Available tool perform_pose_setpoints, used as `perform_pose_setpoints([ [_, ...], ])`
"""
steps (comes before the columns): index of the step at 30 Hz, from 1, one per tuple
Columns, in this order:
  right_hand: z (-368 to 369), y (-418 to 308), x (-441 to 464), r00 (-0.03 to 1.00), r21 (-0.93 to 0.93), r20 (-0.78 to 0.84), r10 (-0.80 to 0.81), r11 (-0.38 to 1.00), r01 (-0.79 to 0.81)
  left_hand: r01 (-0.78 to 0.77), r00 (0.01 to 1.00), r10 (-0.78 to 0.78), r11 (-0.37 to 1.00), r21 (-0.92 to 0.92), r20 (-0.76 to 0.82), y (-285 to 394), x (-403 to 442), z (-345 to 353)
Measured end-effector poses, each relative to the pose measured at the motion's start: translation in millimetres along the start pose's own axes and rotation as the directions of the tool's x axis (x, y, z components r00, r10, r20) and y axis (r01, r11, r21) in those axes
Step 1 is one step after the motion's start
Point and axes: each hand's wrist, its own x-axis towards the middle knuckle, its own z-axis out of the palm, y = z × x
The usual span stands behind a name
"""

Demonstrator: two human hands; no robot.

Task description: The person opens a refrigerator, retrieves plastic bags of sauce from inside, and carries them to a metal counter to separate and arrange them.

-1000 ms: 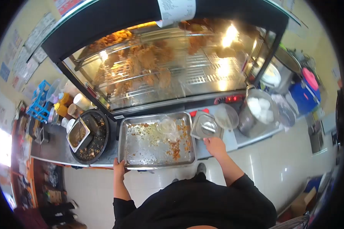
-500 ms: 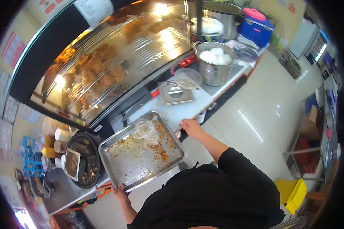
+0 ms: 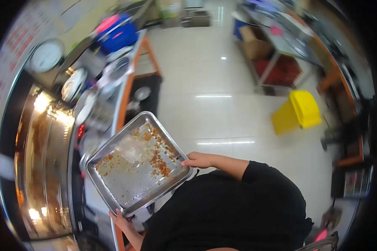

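both hands on the metal tray (image 3: 134,188), one per corner. left hand (image 3: 120,219) at the near corner, bottom of view, thumb up by the rim, part-closed on the edge; fingers below hidden, can't tell how far they wrap. left forearm short in view, angling up from the lower edge beside the black shirt (image 3: 226,205). right hand (image 3: 199,160) at the right corner, part-closed, gripping the rim, fingertips at the edge, underside not seen. right forearm runs out from the black sleeve, roughly level across view, wrist about straight.

tray in front of the body, turned diagonal in view, overlapping the edge of the table (image 3: 94,196); can't tell if touching. in it: clear crumpled plastic (image 3: 133,148), blurry, toward the far side, plus orange-brown crumbs (image 3: 160,164), mostly right of the plastic, some left. lit display cabinet (image 3: 46,159) left of tray, blue cooler (image 3: 118,35) far up the table, yellow bin (image 3: 296,113) on the floor (image 3: 197,113), right, well apart.
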Motion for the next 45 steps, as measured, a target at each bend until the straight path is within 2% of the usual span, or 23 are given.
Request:
perform_pose_setpoints([
  [1, -16, 5, -6, 0.998, 0.013, -0.058, -0.024, 1.0, 0.025, -0.068, 0.985, 0.065, 0.998, 0.015, 0.16, 12, 3, 15],
  [3, -56, -8, -20, 0.994, 0.039, -0.058, 0.09, 0.995, -0.088, -0.105, 0.976, 0.071, 0.982, 0.157, 0.208, 53, 11, 60],
  [4, -23, -15, -68, 0.997, -0.086, 0.035, 0.073, 0.994, -0.07, -0.123, 0.987, 0.112, 0.988, 0.096, 0.117, 11, -55, -8],
  [5, -14, -25, -78, 0.989, -0.067, -0.031, 0.142, 0.987, -0.144, -0.141, 0.966, 0.117, 0.986, 0.089, 0.231, 17, -35, -5],
  [7, -48, -7, -102, 0.961, 0.027, -0.132, 0.243, 0.97, -0.242, -0.2, 0.925, 0.137, 0.969, 0.147, 0.354, 40, -32, 67],
  [8, -65, 0, -110, 0.949, 0.068, -0.219, 0.228, 0.973, -0.219, -0.218, 0.9, 0.132, 0.961, 0.168, 0.415, 46, -28, 108],
  [9, -75, 5, -118, 0.929, 0.101, -0.3, 0.216, 0.976, -0.194, -0.217, 0.896, 0.072, 0.932, 0.291, 0.438, 56, -31, 141],
  [10, -87, 11, -128, 0.904, 0.127, -0.377, 0.201, 0.978, -0.165, -0.161, 0.861, -0.014, 0.941, 0.298, 0.509, 54, -24, 167],
  [11, -92, 28, -159, 0.94, 0.191, -0.289, 0.179, 0.973, -0.126, -0.086, 0.895, -0.08, 0.934, 0.346, 0.438, 63, -79, 136],
  [13, -90, 50, -161, 0.901, 0.261, -0.342, 0.267, 0.948, -0.182, 0.02, 0.787, -0.274, 0.907, 0.421, 0.553, 59, -40, 156],
  [16, -124, 61, -182, 0.826, 0.451, -0.409, 0.387, 0.873, -0.185, -0.074, 0.701, -0.235, 0.915, 0.397, 0.674, 60, -47, 227],
  [19, -162, 93, -182, 0.779, 0.621, -0.407, 0.478, 0.77, -0.148, -0.119, 0.701, -0.216, 0.904, 0.41, 0.68, 61, -32, 296],
  [23, -202, 127, -172, 0.577, 0.743, -0.539, 0.614, 0.669, -0.019, -0.183, 0.607, -0.287, 0.857, 0.482, 0.741, 61, 2, 407],
  [25, -231, 139, -160, 0.492, 0.714, -0.594, 0.636, 0.699, -0.042, -0.243, 0.566, -0.349, 0.795, 0.555, 0.747, 51, 25, 453],
  [28, -292, 154, -155, 0.309, 0.663, -0.707, 0.637, 0.748, -0.026, -0.466, 0.408, -0.359, 0.709, 0.529, 0.839, 25, 35, 527],
  [29, -315, 174, -152, 0.281, 0.643, -0.724, 0.629, 0.764, -0.054, -0.417, 0.448, -0.376, 0.715, 0.561, 0.811, 26, 18, 549],
  [31, -363, 188, -144, 0.169, 0.628, -0.767, 0.62, 0.778, -0.004, -0.573, 0.394, -0.34, 0.636, 0.517, 0.854, 12, 13, 570],
  [33, -415, 249, -132, 0.217, 0.66, -0.732, 0.646, 0.751, -0.009, -0.671, 0.419, -0.347, 0.504, 0.544, 0.839, -17, 21, 556],
  [35, -476, 272, -120, 0.16, 0.67, -0.734, 0.66, 0.742, 0.012, -0.741, 0.483, -0.323, 0.345, 0.576, 0.814, -54, 31, 545],
  [37, -517, 296, -108, 0.149, 0.728, -0.683, 0.715, 0.682, 0.063, -0.594, 0.544, -0.508, 0.329, 0.734, 0.668, -74, 26, 503],
  [39, -556, 314, -100, 0.229, 0.798, -0.602, 0.765, 0.564, 0.214, -0.345, 0.56, -0.669, 0.349, 0.871, 0.489, -87, 11, 464],
  [40, -569, 315, -95, 0.216, 0.788, -0.614, 0.759, 0.574, 0.224, -0.213, 0.552, -0.729, 0.344, 0.914, 0.403, -94, 0, 445],
  [45, -622, 337, -74, 0.183, 0.757, -0.648, 0.739, 0.599, 0.262, 0.33, 0.48, -0.854, 0.388, 0.861, 0.201, -132, -59, 398],
])
